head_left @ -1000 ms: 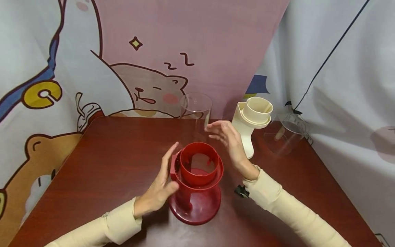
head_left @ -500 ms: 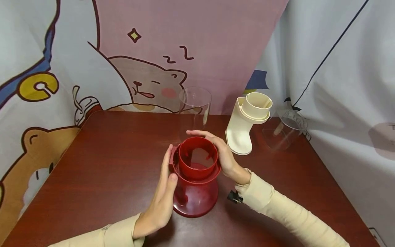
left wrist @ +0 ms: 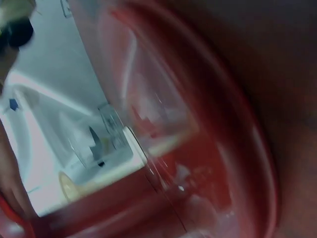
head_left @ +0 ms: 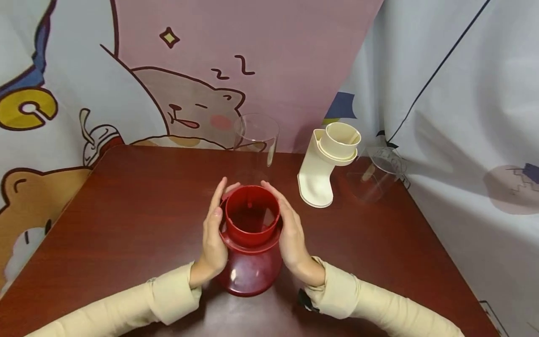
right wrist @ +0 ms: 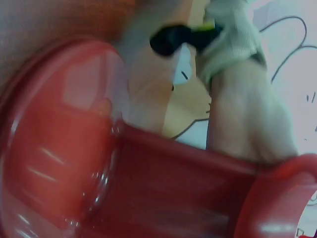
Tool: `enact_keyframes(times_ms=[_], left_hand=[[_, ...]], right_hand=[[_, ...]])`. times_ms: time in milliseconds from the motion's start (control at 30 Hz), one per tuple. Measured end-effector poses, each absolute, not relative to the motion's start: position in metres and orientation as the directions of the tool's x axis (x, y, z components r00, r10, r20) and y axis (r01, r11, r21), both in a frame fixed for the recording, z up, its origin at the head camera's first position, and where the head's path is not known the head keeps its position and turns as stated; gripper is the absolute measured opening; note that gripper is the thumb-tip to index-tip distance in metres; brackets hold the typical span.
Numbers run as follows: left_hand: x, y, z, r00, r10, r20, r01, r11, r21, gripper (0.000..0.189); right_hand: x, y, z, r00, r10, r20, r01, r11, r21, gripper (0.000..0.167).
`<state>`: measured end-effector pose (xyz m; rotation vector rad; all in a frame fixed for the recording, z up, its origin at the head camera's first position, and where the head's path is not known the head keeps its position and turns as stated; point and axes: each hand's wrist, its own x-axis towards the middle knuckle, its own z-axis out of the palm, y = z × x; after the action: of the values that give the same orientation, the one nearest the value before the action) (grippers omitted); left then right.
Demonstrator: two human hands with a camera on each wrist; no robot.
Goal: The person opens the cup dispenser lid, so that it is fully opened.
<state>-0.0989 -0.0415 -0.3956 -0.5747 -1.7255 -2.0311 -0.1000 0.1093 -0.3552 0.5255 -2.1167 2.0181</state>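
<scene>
A red plastic stand (head_left: 249,241) with a round base and a cup-like ring on top stands upright on the table in the head view. My left hand (head_left: 213,238) lies along the left side of its collar, thumb toward the front. Against the opposite side rests my right hand (head_left: 293,238), its fingers extended toward the back. In the left wrist view the stand's glossy base (left wrist: 218,99) fills much of the picture, blurred. The right wrist view shows its column (right wrist: 168,183), with my left hand (right wrist: 247,114) beyond it. The inner sides of both hands are hidden.
Behind the right hand stands a cream stand (head_left: 318,173) with a similar ring. A clear cylinder (head_left: 252,154) is at the back of the dark red table (head_left: 139,224), and another clear container (head_left: 381,173) sits at the right. Printed curtains (head_left: 290,70) border the table.
Both hands have closed in on the red stand, the right one arriving from beside the cream stand. The red stand has turned, its rim block moving toward the back. The view has shifted slightly.
</scene>
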Motion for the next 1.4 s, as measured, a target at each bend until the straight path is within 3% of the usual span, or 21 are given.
enact_keyframes(times_ms=[167, 400, 600, 733, 900, 1100, 1400], left_hand=[[-0.108, -0.057, -0.392, -0.838, 0.034, 0.544, 0.538, -0.115, 0.835, 0.055], [-0.080, -0.073, -0.382, -0.887, 0.013, 0.461, 0.461, 0.036, 0.887, 0.053], [-0.060, -0.061, -0.375, -0.899, 0.075, 0.431, 0.433, 0.017, 0.901, 0.057], [-0.067, -0.056, -0.378, -0.891, 0.049, 0.452, 0.452, -0.016, 0.892, 0.055], [-0.077, -0.060, -0.382, -0.870, -0.015, 0.492, 0.492, -0.066, 0.868, 0.051], [-0.090, -0.073, -0.385, -0.855, -0.063, 0.515, 0.519, -0.126, 0.846, 0.048], [-0.129, -0.110, -0.389, -0.828, -0.102, 0.551, 0.560, -0.138, 0.817, 0.048]], right_hand=[[-0.100, 0.107, -0.356, -0.915, -0.162, 0.370, -0.383, 0.057, -0.922, 0.048], [-0.120, 0.121, -0.354, -0.875, -0.132, 0.467, -0.462, -0.066, -0.884, 0.046], [-0.116, 0.112, -0.368, -0.911, -0.157, 0.380, -0.365, -0.116, -0.924, 0.049], [-0.104, 0.102, -0.375, -0.925, -0.100, 0.368, -0.365, -0.045, -0.930, 0.050], [-0.095, 0.088, -0.381, -0.919, -0.037, 0.393, -0.390, -0.067, -0.918, 0.050], [-0.090, 0.067, -0.399, -0.866, -0.019, 0.500, -0.496, -0.098, -0.863, 0.051], [-0.123, 0.026, -0.400, -0.845, -0.022, 0.534, -0.526, -0.151, -0.837, 0.051]])
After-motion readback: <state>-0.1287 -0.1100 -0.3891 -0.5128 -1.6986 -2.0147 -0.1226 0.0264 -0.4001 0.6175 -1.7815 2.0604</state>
